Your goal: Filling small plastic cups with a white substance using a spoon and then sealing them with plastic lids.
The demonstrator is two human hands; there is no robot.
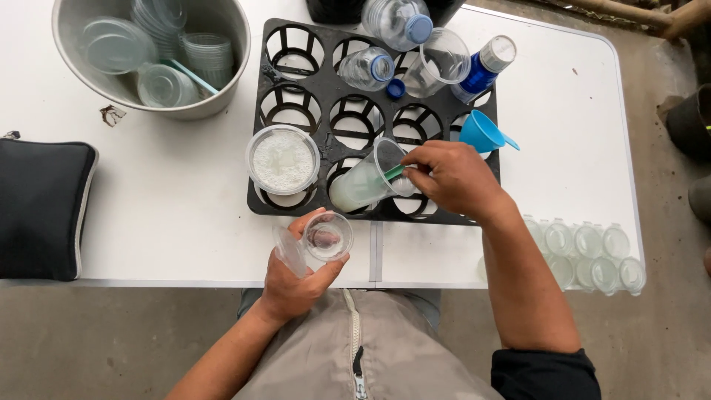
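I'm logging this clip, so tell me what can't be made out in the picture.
- Green tool, head view: its end is hidden by the right hand and the tilted cup.
- Contents of the small cup in the left hand: too small to tell.
- Dark pouch: cut off by the left edge.
- Bottle: cut off by the top edge.

Bright even daylight; soft faint shadows; sharp focus; slight edge distortion

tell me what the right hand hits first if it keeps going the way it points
Probably the tilted clear cup in the black tray: the right hand points left, its green tool already at the rim. Depth is unclear.
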